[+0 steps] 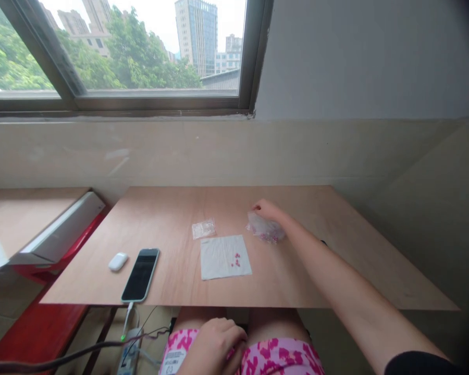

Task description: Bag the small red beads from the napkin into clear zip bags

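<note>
The right hand (pixel 266 211) is at the clear plastic bag (pixel 268 228), which lies on the plywood worktop (pixel 308 276) right of centre. Its fingers (pixel 257 207) are curled down over the bag's upper left edge. They touch it, but whether they actually pinch the plastic is hard to tell from this view. The bag holds small pink pieces, bunched toward its lower edge.

The left hand (pixel 213 346) lies at the bottom of the frame on the pink-patterned shorts (pixel 281 359), loosely curved and holding nothing visible. Left of the bag, a small clear packet (pixel 204 228) sits on the worktop, just above a white paper sheet (pixel 223 257) with a few small pink pieces (pixel 236 260) on it. (At this distance, their exact kind can't be made out.)

Further left lie a phone (pixel 140 274) with its cable attached and a white earbud case (pixel 118 261). The bag's crumpled plastic and the right hand hide part of its contents, and the right arm's upper end runs off the lower right corner.
</note>
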The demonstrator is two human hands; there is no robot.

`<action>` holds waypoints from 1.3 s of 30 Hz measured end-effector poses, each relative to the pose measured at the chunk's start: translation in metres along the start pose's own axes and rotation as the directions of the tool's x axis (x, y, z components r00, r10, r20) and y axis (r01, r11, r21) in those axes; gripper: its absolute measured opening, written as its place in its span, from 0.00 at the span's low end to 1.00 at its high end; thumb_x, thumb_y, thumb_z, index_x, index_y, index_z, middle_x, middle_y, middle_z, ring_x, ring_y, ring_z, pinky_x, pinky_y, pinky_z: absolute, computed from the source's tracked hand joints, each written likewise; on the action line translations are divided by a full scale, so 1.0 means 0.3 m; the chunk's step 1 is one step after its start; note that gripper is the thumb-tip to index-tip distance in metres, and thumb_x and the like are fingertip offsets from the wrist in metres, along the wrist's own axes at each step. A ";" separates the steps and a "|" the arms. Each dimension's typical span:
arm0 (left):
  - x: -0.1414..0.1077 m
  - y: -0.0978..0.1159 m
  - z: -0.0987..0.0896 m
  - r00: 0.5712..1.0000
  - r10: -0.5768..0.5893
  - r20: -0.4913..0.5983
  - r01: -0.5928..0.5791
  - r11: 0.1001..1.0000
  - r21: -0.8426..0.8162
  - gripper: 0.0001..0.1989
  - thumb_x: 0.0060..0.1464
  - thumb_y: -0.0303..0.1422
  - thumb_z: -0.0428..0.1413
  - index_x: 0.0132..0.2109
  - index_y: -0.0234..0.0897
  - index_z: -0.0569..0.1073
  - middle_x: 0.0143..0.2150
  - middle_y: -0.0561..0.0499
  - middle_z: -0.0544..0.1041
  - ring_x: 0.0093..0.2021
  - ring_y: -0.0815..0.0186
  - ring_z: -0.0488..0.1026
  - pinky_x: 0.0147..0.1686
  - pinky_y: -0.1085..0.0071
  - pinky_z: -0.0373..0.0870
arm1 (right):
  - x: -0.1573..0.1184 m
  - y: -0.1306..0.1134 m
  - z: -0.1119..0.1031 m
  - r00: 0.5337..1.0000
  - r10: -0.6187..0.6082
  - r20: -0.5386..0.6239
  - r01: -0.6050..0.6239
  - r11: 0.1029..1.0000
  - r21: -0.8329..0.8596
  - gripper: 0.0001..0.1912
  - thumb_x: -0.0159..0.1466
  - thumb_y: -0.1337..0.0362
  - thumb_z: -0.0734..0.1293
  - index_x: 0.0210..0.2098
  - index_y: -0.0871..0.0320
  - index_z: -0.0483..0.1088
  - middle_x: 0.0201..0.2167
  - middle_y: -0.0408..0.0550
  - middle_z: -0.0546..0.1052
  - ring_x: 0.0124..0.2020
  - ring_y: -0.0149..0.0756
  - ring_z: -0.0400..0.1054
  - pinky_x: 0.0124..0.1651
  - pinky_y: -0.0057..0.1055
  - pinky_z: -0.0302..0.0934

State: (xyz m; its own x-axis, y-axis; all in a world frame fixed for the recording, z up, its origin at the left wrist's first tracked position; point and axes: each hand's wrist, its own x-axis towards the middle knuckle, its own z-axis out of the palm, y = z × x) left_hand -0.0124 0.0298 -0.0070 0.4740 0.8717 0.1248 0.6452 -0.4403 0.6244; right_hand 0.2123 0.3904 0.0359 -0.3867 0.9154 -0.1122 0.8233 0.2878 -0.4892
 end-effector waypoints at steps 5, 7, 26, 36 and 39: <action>0.006 0.055 -0.080 0.988 -0.154 -0.003 0.150 0.964 -0.222 0.09 0.61 0.29 0.54 0.44 0.41 0.79 0.39 0.48 0.82 0.39 0.61 0.78 0.40 0.70 0.71 | -0.158 -0.057 -0.110 0.999 -0.034 -0.042 0.050 0.890 0.452 0.16 0.64 0.57 0.72 0.45 0.61 0.82 0.39 0.54 0.83 0.35 0.39 0.74 0.36 0.30 0.66; 0.014 0.071 -0.100 0.968 -0.252 0.008 0.240 0.910 -0.339 0.09 0.63 0.33 0.55 0.44 0.40 0.80 0.39 0.48 0.82 0.39 0.61 0.78 0.43 0.69 0.71 | -0.254 -0.089 -0.117 0.997 0.016 -0.075 0.044 0.685 0.727 0.20 0.60 0.56 0.76 0.48 0.60 0.81 0.40 0.53 0.82 0.33 0.36 0.72 0.38 0.30 0.67; 0.136 -0.035 -0.120 0.758 -0.651 0.041 0.088 0.040 -0.995 0.22 0.51 0.39 0.70 0.48 0.33 0.74 0.46 0.39 0.82 0.44 0.57 0.82 0.48 0.65 0.76 | -0.712 -0.309 0.285 0.987 0.008 0.160 -0.158 0.243 0.957 0.20 0.55 0.49 0.80 0.32 0.60 0.78 0.30 0.48 0.78 0.33 0.34 0.71 0.35 0.29 0.61; 0.160 -0.061 -0.110 0.747 -0.659 0.088 0.096 -0.024 -0.995 0.22 0.58 0.39 0.63 0.55 0.29 0.76 0.50 0.36 0.82 0.45 0.56 0.82 0.50 0.61 0.78 | -0.758 -0.222 0.294 0.983 -0.058 0.172 -0.133 0.411 0.902 0.19 0.62 0.47 0.76 0.33 0.59 0.78 0.31 0.49 0.79 0.32 0.36 0.69 0.39 0.33 0.62; 0.161 -0.067 -0.111 0.729 -0.679 0.086 0.145 0.030 -0.989 0.24 0.54 0.37 0.68 0.54 0.30 0.77 0.48 0.37 0.83 0.44 0.58 0.82 0.49 0.63 0.78 | -0.752 -0.206 0.288 0.980 -0.061 0.189 -0.145 0.430 0.891 0.20 0.60 0.46 0.76 0.33 0.58 0.78 0.30 0.48 0.79 0.32 0.36 0.69 0.40 0.33 0.63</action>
State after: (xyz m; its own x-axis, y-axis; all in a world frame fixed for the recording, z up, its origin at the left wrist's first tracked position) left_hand -0.0224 0.0878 0.0121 -0.0410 0.9158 -0.3995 -0.5044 0.3262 0.7995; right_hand 0.2127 0.1417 0.0168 -0.5076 0.8264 -0.2438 0.0397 -0.2603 -0.9647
